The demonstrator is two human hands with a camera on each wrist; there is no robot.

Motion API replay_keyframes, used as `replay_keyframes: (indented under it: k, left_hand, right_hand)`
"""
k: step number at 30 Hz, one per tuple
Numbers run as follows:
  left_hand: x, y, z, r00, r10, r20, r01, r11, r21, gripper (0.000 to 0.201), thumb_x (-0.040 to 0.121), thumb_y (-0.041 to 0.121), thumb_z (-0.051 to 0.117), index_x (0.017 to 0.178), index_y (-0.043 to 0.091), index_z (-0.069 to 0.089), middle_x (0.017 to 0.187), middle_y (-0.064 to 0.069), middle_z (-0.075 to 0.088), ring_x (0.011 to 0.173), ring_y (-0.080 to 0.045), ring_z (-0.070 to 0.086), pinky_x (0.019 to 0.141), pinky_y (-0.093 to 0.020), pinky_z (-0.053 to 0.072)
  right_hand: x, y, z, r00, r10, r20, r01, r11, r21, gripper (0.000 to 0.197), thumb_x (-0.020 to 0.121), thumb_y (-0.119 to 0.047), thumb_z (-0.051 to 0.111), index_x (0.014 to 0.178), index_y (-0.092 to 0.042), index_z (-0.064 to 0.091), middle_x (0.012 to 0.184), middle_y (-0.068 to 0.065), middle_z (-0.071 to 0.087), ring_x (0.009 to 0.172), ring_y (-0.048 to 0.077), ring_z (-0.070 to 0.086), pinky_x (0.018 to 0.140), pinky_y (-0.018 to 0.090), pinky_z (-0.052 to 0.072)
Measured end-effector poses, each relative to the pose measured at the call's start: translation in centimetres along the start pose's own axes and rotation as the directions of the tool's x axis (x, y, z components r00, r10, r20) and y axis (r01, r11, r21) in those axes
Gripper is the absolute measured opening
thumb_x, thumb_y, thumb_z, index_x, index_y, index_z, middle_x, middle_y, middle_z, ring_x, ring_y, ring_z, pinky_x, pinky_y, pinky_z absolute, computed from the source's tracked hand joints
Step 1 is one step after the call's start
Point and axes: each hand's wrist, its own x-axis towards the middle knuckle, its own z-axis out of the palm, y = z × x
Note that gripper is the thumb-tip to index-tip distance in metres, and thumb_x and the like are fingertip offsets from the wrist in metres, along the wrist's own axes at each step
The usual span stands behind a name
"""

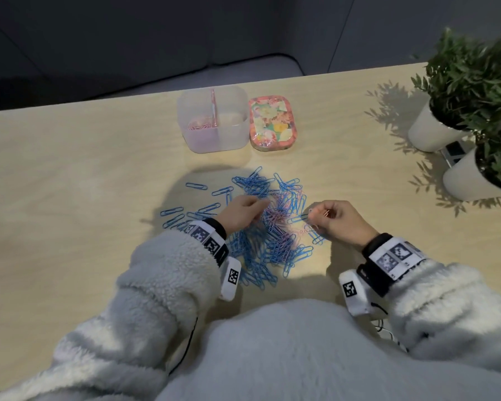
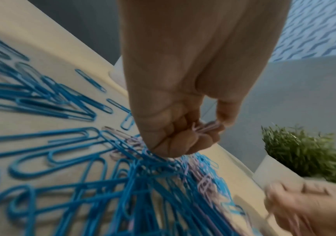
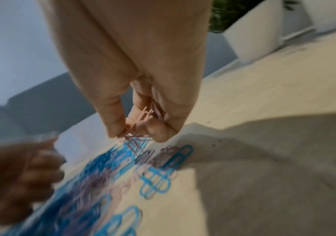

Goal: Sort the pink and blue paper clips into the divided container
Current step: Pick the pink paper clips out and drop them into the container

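The left hand has its fingers curled round a small bunch of pink paper clips, thumb closing on them from the side; it sits low on the mixed heap, likely gathering several before one trip to the container. The right hand does the same, pinching a few pink clips between thumb and fingertips just above the pile's right edge. Collecting pink first seems sensible, since they are the fewer and lie tangled in the middle of the blue paper clips.

Beyond the heap stands the divided container: its left compartment already holds pink clips, while the right one appears to hold none, though the frosted wall makes that uncertain. Just beside it on the right lies a floral lid.

How many clips each hand holds cannot be counted. The right wrist view is blurred, and the left hand hides part of the pile in the head view. The potted plants are cut off at the frame edge.
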Motion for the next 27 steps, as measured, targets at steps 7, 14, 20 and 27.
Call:
replay_keyframes:
  k: [7,14,20,27]
  left_hand:
    - [0.1,-0.4,2.5,0.991,0.063,-0.114,-0.006,0.899,0.438,0.027,0.092,0.037,0.048,0.085,0.011,0.05,0.078,-0.004,0.056,0.076,-0.023,0.051,0.068,-0.032,0.038]
    - [0.1,-0.9,2.5,0.971,0.201,-0.131,-0.086,0.802,0.592,0.019,0.091,0.026,0.052,0.094,0.008,0.058,0.098,-0.012,0.064,0.095,-0.029,0.058,0.077,-0.035,0.043]
    - [-1.8,-1.1,-1.2,0.947,0.193,-0.257,-0.089,0.926,0.368,0.014,0.09,0.019,0.055,0.089,0.007,0.063,0.068,0.0,0.051,0.066,-0.018,0.047,0.064,-0.028,0.036]
    - [-1.6,1.9,-9.4,0.874,0.244,-0.42,-0.138,0.954,0.267,0.014,0.092,0.015,0.051,0.091,0.004,0.06,0.084,-0.005,0.057,0.075,-0.017,0.05,0.071,-0.025,0.04]
  right_hand:
    - [0.4,-2.4,-0.7,0.974,0.18,0.14,-0.225,0.86,0.458,0.025,0.094,0.003,0.036,0.078,-0.007,0.053,0.048,0.0,0.059,0.042,0.011,0.059,0.041,0.018,0.05]
    - [1.6,-1.7,3.0,0.982,0.183,0.051,-0.186,0.981,0.06,0.027,0.09,-0.014,0.052,0.064,-0.011,0.055,0.052,0.004,0.047,0.033,0.009,0.041,0.033,0.014,0.027]
    - [1.8,-1.4,5.1,0.997,-0.076,-0.016,0.057,0.86,-0.507,0.024,0.079,-0.02,0.065,0.058,-0.019,0.054,0.053,0.002,0.057,0.052,0.017,0.053,0.065,0.031,0.049]
    - [2.9,-2.2,7.0,0.986,-0.166,-0.016,0.11,0.719,-0.686,0.016,0.081,-0.023,0.064,0.072,-0.013,0.056,0.082,0.013,0.066,0.082,0.031,0.06,0.071,0.033,0.046]
